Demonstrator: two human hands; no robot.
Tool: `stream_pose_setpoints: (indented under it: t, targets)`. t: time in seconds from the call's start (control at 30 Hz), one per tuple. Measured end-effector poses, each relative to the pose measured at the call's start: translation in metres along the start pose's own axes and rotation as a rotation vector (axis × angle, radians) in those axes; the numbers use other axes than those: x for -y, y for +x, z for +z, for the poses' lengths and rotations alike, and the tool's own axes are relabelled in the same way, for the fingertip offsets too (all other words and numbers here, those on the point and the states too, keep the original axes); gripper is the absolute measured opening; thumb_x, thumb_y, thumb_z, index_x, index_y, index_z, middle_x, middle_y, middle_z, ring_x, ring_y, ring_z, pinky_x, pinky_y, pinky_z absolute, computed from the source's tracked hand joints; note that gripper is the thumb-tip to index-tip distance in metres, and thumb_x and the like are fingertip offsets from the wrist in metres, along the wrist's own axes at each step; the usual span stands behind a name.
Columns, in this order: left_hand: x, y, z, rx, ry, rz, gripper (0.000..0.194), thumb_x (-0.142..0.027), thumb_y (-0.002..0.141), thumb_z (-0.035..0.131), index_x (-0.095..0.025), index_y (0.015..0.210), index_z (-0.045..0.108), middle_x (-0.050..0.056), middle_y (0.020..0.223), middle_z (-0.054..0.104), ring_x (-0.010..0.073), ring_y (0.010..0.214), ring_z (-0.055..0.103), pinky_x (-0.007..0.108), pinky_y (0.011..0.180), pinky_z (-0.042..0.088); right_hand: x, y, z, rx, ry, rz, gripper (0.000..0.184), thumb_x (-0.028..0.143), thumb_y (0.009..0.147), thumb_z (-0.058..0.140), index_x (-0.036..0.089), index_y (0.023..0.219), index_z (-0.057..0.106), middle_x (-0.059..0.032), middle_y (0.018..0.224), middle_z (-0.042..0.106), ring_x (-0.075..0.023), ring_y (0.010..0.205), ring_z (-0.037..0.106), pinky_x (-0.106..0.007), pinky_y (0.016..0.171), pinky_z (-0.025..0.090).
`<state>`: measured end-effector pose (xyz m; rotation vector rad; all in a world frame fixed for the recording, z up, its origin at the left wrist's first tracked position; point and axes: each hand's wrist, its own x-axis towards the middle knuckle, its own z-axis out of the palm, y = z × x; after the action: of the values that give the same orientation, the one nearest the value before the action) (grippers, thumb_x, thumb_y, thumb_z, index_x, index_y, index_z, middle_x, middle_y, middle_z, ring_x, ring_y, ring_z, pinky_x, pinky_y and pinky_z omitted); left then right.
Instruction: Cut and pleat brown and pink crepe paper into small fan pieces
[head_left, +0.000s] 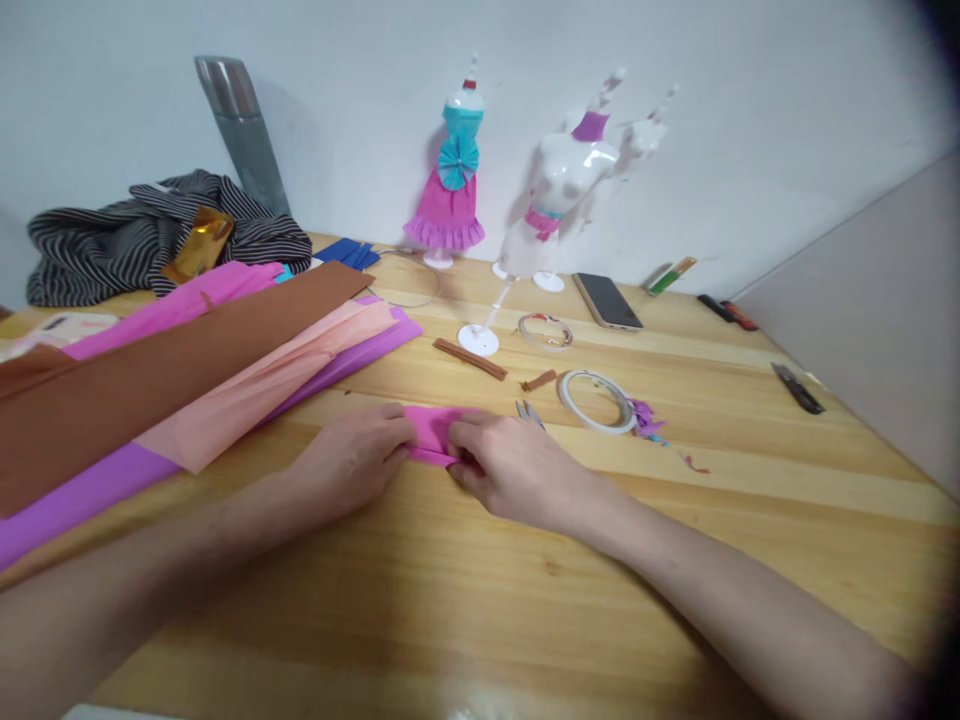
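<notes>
Both the left hand (361,450) and right hand (514,462) pinch folded pink paper (430,428); a shiny-capped bottle (253,150) hides its contents.

The flat pink paper piece (430,430) looks matt, the broad pale wooden tabletop (480,600) smooth and kinda shiny, and that white plastic-looking mannequin torso (558,180) at 1 o'clock super glossy.

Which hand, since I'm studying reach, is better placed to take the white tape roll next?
Probably the right hand: it is nearer the white tape roll. The left hand is farther, across the pink paper that both hands are holding.
</notes>
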<state>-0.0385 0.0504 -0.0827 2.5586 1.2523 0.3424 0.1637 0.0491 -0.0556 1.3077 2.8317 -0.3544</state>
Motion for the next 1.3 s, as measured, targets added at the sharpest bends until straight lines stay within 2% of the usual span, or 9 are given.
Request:
stream_pose_setpoints:
  t: [0.13, 0.37, 0.6, 0.77, 0.9, 1.2, 1.3]
  targets:
    - [0.0, -0.001, 0.001, -0.013, -0.016, 0.002, 0.021, -0.016, 0.086, 0.045, -0.016, 0.075, 0.063, 0.002, 0.076, 0.061, 0.015, 0.071, 0.054, 0.027, 0.064, 0.037, 0.005, -0.002, 0.0, -0.016, -0.029, -0.007, 0.013, 0.027, 0.084, 0.051, 0.017, 0.085, 0.059, -0.006, 0.083, 0.064, -0.0155, 0.067, 0.055, -0.027, 0.056, 0.026]
    - [-0.001, 0.0, -0.003, 0.033, -0.017, -0.036, 0.021, -0.015, 0.084, 0.045, -0.016, 0.071, 0.061, 0.003, 0.075, 0.061, 0.0152, 0.072, 0.054, 0.027, 0.064, 0.036, 0.002, 0.0, 0.0, -0.018, 0.037, -0.02, 0.009, 0.016, 0.082, 0.051, 0.016, 0.08, 0.06, -0.004, 0.079, 0.062, -0.0132, 0.064, 0.053, -0.026, 0.056, 0.026]
    - [0.006, 0.002, -0.012, 0.122, -0.05, 0.001, 0.017, -0.019, 0.081, 0.052, -0.016, 0.067, 0.059, 0.001, 0.074, 0.059, 0.0142, 0.07, 0.053, 0.026, 0.062, 0.035, -0.006, 0.003, 0.001, 0.004, 0.099, -0.005, 0.008, 0.016, 0.081, 0.052, 0.017, 0.075, 0.058, -0.0028, 0.075, 0.062, -0.0124, 0.063, 0.05, -0.025, 0.056, 0.026]
    - [0.0, 0.001, -0.018, 0.077, 0.029, 0.014, 0.016, -0.029, 0.082, 0.055, -0.017, 0.077, 0.064, 0.004, 0.082, 0.058, 0.0177, 0.078, 0.053, 0.028, 0.067, 0.037, -0.009, 0.004, 0.003, 0.016, 0.101, -0.038, 0.008, 0.017, 0.082, 0.051, 0.017, 0.077, 0.057, -0.0033, 0.075, 0.061, -0.0123, 0.062, 0.048, -0.025, 0.054, 0.023]
    - [-0.004, 0.002, -0.014, 0.087, 0.047, 0.045, 0.018, -0.033, 0.082, 0.057, -0.017, 0.076, 0.064, 0.003, 0.083, 0.06, 0.0189, 0.081, 0.054, 0.03, 0.069, 0.037, -0.01, 0.004, 0.003, 0.006, 0.107, -0.047, 0.007, 0.018, 0.082, 0.051, 0.017, 0.077, 0.056, -0.0027, 0.074, 0.06, -0.012, 0.061, 0.045, -0.025, 0.054, 0.022]
    - [-0.002, 0.005, -0.002, 0.064, -0.004, 0.054, 0.017, -0.022, 0.084, 0.053, -0.015, 0.075, 0.065, 0.005, 0.082, 0.065, 0.0183, 0.082, 0.058, 0.029, 0.072, 0.041, -0.011, 0.003, 0.005, 0.006, 0.128, -0.052, 0.008, 0.018, 0.083, 0.051, 0.016, 0.078, 0.056, -0.0031, 0.075, 0.06, -0.012, 0.063, 0.047, -0.025, 0.056, 0.025]
    - [-0.001, 0.005, -0.002, 0.062, -0.028, 0.04, 0.016, -0.021, 0.083, 0.054, -0.015, 0.072, 0.064, 0.003, 0.077, 0.063, 0.0169, 0.077, 0.057, 0.027, 0.068, 0.04, -0.011, 0.003, 0.004, 0.024, 0.128, -0.056, 0.007, 0.018, 0.083, 0.051, 0.017, 0.08, 0.057, -0.0039, 0.078, 0.061, -0.0136, 0.068, 0.051, -0.025, 0.056, 0.025]
